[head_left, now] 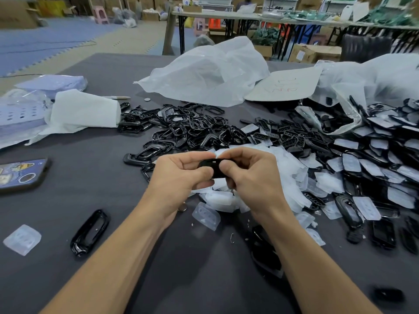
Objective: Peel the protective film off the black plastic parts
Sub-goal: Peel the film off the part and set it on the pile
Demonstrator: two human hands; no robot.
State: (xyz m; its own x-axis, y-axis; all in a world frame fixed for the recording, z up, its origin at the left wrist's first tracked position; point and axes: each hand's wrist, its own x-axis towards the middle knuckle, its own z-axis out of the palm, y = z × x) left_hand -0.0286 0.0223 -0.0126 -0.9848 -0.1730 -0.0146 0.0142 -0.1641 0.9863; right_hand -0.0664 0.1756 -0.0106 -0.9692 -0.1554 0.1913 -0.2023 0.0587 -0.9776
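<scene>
A small black plastic part [214, 168] is held between both hands above the table's middle. My left hand [179, 175] grips its left end with thumb and fingers. My right hand [251, 175] pinches its right end, thumb on top. Under the hands lies a heap of peeled clear film pieces [288, 168]. To the right spreads a pile of black parts with film on them [374, 159]. Behind the hands lies a pile of black frame-shaped parts [181, 128]. Whether film is on the held part is hidden by my fingers.
A phone [21, 174] lies at the left edge. One black frame [89, 232] and a loose film piece [21, 239] sit front left. A white plastic bag [204, 73], a cardboard sheet [283, 85], white tissue [84, 112] and a coin [182, 208] are on the dark table [95, 69].
</scene>
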